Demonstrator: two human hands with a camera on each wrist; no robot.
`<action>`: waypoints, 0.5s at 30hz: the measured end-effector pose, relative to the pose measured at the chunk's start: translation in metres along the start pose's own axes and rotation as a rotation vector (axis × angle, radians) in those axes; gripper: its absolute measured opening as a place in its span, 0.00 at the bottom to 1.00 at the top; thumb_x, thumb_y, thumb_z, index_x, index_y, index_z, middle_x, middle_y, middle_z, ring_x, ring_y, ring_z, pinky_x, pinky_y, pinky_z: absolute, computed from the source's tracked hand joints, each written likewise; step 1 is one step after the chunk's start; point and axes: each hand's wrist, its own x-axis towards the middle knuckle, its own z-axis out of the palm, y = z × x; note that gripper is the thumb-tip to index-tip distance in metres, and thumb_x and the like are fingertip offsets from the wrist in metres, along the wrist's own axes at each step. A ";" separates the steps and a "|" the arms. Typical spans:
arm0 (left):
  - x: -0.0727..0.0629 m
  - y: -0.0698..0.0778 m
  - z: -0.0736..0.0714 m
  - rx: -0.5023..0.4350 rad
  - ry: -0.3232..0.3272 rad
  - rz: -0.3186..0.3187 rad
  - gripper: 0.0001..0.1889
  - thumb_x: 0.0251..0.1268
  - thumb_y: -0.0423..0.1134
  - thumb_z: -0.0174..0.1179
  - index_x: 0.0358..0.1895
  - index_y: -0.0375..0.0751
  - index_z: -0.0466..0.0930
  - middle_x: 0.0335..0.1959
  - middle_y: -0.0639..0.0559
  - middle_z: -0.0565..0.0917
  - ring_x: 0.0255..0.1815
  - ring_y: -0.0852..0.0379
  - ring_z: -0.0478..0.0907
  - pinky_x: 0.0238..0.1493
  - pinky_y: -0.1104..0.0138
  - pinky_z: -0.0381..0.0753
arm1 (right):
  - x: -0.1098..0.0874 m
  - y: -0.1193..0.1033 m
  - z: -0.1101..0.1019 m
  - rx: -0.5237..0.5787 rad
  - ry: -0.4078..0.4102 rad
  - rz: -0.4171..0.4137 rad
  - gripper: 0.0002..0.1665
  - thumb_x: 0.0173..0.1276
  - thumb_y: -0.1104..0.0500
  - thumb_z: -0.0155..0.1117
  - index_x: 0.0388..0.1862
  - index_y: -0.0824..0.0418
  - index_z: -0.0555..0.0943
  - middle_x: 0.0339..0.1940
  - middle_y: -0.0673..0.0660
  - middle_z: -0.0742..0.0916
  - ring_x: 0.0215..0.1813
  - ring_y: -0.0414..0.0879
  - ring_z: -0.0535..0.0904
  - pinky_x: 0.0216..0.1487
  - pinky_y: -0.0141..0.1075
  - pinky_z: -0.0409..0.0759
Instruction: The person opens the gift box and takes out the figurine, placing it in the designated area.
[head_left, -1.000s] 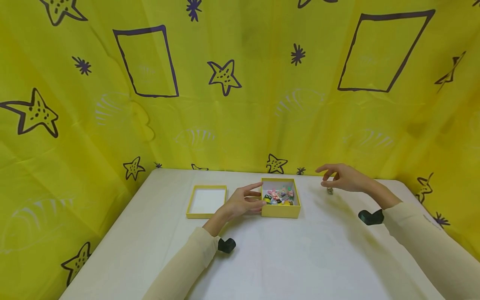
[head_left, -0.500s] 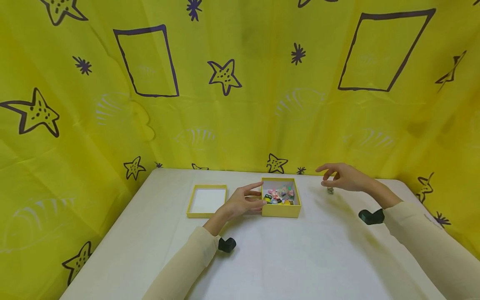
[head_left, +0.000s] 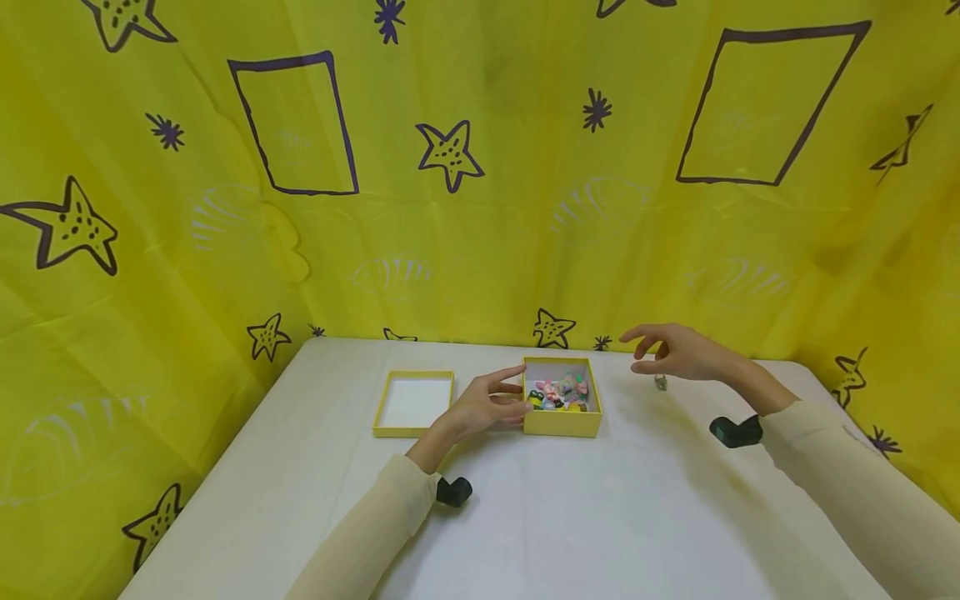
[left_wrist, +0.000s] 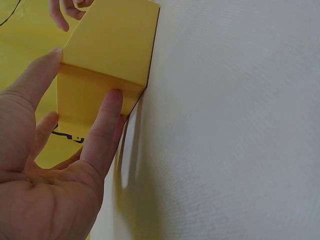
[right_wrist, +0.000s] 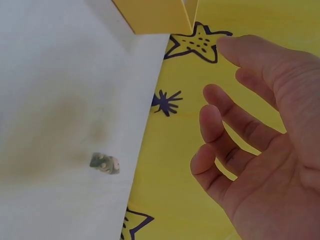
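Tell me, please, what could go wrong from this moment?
The left hand touches the left side of the open yellow box; pushing might slide it and jostle the toy figurines inside.

A loose figurine lies on the white table near its far edge; the right hand could accidentally knock it off.

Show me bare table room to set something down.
Widest: the table in front of the yellow box, between the left sleeve and right sleeve. Another: between the yellow lid and the table's left edge. Crowded: between lid and box, where the left hand is, and inside the box, among figurines.
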 end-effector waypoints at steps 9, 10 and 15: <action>-0.001 0.001 0.001 -0.009 0.007 -0.004 0.39 0.65 0.32 0.71 0.79 0.47 0.65 0.64 0.37 0.77 0.57 0.46 0.82 0.51 0.60 0.88 | 0.012 -0.016 0.006 -0.001 -0.019 -0.028 0.32 0.70 0.54 0.73 0.69 0.62 0.75 0.51 0.62 0.86 0.39 0.49 0.81 0.37 0.39 0.84; -0.001 0.001 0.002 -0.016 0.006 -0.004 0.39 0.65 0.32 0.71 0.79 0.47 0.65 0.64 0.37 0.77 0.57 0.46 0.82 0.51 0.60 0.89 | 0.013 -0.018 0.006 0.004 -0.022 -0.035 0.32 0.69 0.54 0.73 0.69 0.61 0.76 0.50 0.62 0.86 0.40 0.49 0.81 0.37 0.39 0.84; -0.001 0.001 0.002 -0.035 -0.002 0.003 0.39 0.65 0.31 0.71 0.79 0.45 0.65 0.65 0.35 0.76 0.55 0.47 0.84 0.50 0.59 0.89 | 0.020 -0.027 0.011 0.015 -0.027 -0.074 0.31 0.69 0.55 0.74 0.68 0.61 0.76 0.50 0.60 0.86 0.41 0.50 0.81 0.40 0.38 0.84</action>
